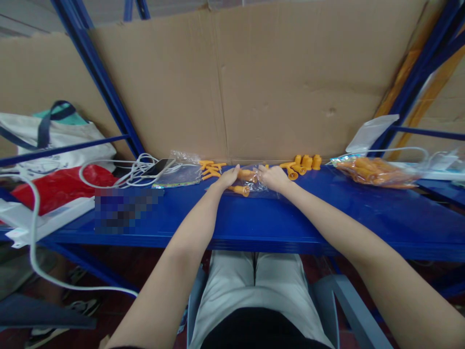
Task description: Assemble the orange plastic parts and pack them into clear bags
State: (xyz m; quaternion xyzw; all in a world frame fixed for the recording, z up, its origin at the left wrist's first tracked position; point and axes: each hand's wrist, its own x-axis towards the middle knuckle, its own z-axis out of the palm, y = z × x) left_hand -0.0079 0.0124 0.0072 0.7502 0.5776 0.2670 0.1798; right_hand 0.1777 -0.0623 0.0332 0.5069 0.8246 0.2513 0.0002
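Observation:
A clear plastic bag (267, 190) lies on the blue shelf in front of me, with orange plastic pieces (248, 175) in or under its film. My left hand (228, 178) holds the left side of this bag, its fingers partly hidden behind the hand. At the other side, my right hand (273, 178) has its fingers closed on the film. Just below the hands lies an orange funnel-like piece (240, 190). Orange branched pieces (211, 169) are heaped left of my left hand. Several more flared orange pieces (298, 168) and short orange caps (316, 162) stand or lie beyond my right hand.
On the right rests a filled bag of orange parts (374, 173). To the left are a flat clear bag (179, 175), a phone (159, 167), tangled white cables (140, 172), a red bag (72, 186) and a tote (69, 145). Cardboard (272, 87) walls the back.

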